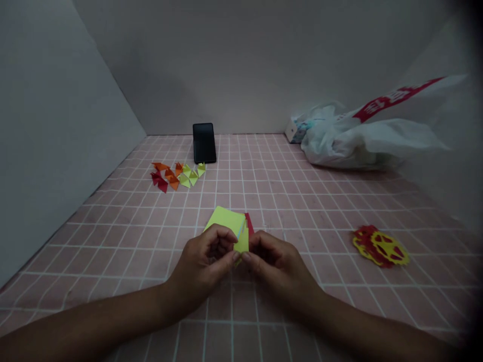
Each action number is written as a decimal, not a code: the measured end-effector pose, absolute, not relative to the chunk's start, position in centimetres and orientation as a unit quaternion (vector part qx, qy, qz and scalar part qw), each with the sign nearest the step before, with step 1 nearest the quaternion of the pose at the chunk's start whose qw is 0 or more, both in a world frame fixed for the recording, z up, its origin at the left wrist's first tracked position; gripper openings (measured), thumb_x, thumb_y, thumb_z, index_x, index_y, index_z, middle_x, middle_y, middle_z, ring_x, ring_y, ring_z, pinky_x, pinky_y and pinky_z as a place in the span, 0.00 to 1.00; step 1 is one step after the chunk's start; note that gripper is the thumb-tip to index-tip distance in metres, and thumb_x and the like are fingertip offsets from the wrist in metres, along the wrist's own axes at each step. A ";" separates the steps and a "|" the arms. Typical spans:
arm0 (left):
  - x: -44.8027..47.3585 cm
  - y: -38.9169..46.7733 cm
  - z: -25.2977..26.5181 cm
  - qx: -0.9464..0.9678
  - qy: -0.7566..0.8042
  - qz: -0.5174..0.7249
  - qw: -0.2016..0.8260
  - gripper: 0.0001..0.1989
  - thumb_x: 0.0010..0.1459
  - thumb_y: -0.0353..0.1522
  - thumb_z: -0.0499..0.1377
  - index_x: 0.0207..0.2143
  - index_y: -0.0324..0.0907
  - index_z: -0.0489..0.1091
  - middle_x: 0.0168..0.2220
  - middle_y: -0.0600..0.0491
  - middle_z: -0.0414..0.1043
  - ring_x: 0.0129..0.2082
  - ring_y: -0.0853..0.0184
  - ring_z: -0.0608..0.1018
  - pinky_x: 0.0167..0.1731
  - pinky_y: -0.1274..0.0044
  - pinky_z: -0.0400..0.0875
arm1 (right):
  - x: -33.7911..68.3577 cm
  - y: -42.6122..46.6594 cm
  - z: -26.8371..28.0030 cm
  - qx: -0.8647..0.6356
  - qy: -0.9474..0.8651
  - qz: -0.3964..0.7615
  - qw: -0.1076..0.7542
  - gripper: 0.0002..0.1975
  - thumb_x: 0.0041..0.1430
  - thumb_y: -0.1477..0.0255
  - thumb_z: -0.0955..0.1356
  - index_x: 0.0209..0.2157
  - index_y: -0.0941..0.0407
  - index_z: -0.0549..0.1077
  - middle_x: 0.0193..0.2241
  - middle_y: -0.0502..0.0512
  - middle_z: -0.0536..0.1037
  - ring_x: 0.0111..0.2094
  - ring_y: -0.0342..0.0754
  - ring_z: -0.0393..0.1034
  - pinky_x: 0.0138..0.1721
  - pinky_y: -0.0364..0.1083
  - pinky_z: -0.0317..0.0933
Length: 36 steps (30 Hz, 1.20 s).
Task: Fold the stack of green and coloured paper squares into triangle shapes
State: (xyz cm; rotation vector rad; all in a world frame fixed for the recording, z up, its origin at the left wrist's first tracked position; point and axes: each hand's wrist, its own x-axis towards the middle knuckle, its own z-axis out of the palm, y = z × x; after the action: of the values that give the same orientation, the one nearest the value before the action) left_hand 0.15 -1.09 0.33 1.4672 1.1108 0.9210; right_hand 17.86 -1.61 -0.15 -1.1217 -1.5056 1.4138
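A small piece of yellow-green paper (242, 245) is pinched between my two hands. My left hand (209, 256) grips its left side near the lower edge, thumb and fingers curled in. On the other side, my right hand (277, 259) pinches the lower right corner, and the two thumb tips nearly meet. The fingers hide part of this paper, so its folds are hard to make out. Just behind it on the table lies a yellow-green paper sheet or stack (225, 217), with red paper (249, 224) showing at its right.
Several folded red, orange and yellow paper pieces (171, 178) lie at the back left, before a black phone (204, 143). Red and yellow paper cutouts (390, 248) rest at the right. A white plastic bag (339, 143) and a box (293, 130) stand at the back right.
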 end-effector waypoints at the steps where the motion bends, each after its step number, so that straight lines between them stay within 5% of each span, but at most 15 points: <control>1: 0.2 -1.1 0.3 0.612 0.460 0.383 0.517 0.06 0.55 0.27 0.61 0.35 0.42 0.67 0.30 0.57 0.70 0.29 0.72 0.73 0.30 0.80 0.68 | 17.8 -1.6 -0.1 -0.445 -0.590 0.553 0.385 0.06 0.58 0.71 0.67 0.28 0.56 0.68 0.25 0.48 0.66 0.27 0.43 0.59 0.29 0.43 0.54; 19: 0.2 -0.9 0.5 0.620 0.458 0.358 0.526 0.06 0.55 0.32 0.60 0.27 0.40 0.67 0.25 0.56 0.67 0.26 0.71 0.69 0.28 0.79 0.65 | 17.9 -1.4 -0.3 -0.429 -0.574 0.568 0.404 0.04 0.57 0.73 0.67 0.29 0.56 0.68 0.25 0.47 0.67 0.26 0.42 0.59 0.28 0.42 0.54; 26: 0.0 -1.0 0.0 0.625 0.444 0.368 0.525 0.03 0.57 0.31 0.60 0.32 0.41 0.68 0.29 0.56 0.69 0.29 0.70 0.71 0.31 0.78 0.66 | 17.9 -1.5 -0.2 -0.421 -0.582 0.563 0.409 0.03 0.57 0.74 0.67 0.30 0.55 0.70 0.26 0.48 0.70 0.28 0.43 0.63 0.31 0.43 0.57; 36: -0.4 -0.9 0.4 0.738 0.388 0.409 0.370 0.05 0.57 0.23 0.59 0.31 0.41 0.69 0.30 0.53 0.71 0.32 0.68 0.74 0.34 0.77 0.68 | 18.3 -1.2 -0.2 -0.387 -0.641 0.498 0.437 0.05 0.58 0.77 0.67 0.30 0.53 0.74 0.31 0.52 0.72 0.35 0.47 0.67 0.39 0.47 0.60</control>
State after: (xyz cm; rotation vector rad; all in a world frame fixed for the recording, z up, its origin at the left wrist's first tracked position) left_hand -0.37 -0.86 0.35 1.8939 0.9956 1.0496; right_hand 18.28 -1.24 -0.19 -0.9622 -1.5949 1.2388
